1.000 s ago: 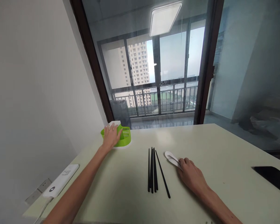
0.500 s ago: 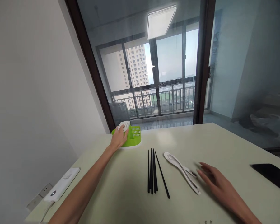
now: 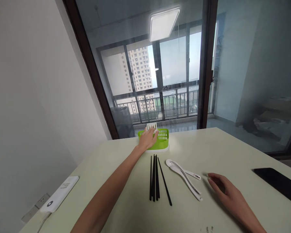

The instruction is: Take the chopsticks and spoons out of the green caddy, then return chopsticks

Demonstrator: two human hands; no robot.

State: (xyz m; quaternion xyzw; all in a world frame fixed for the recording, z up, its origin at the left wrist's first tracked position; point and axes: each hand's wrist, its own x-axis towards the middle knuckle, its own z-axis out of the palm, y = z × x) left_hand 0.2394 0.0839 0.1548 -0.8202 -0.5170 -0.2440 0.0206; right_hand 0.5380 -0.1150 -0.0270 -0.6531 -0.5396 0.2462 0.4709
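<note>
Upright green basket (image 3: 162, 139), far table edge

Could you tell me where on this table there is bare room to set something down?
The widest bare patch lies between the white spoons and the black phone, beyond the right hand. Another lies between the power bank and the left forearm. It is crowded in the middle, where the black chopsticks, the spoons and the green basket under the left hand sit close together.

Green basket (image 3: 163, 141) looks like perforated plastic, spoons (image 3: 184, 174) glossy white plastic, chopsticks (image 3: 155, 177) matt black, table (image 3: 126, 194) smooth with a slight sheen.
</note>
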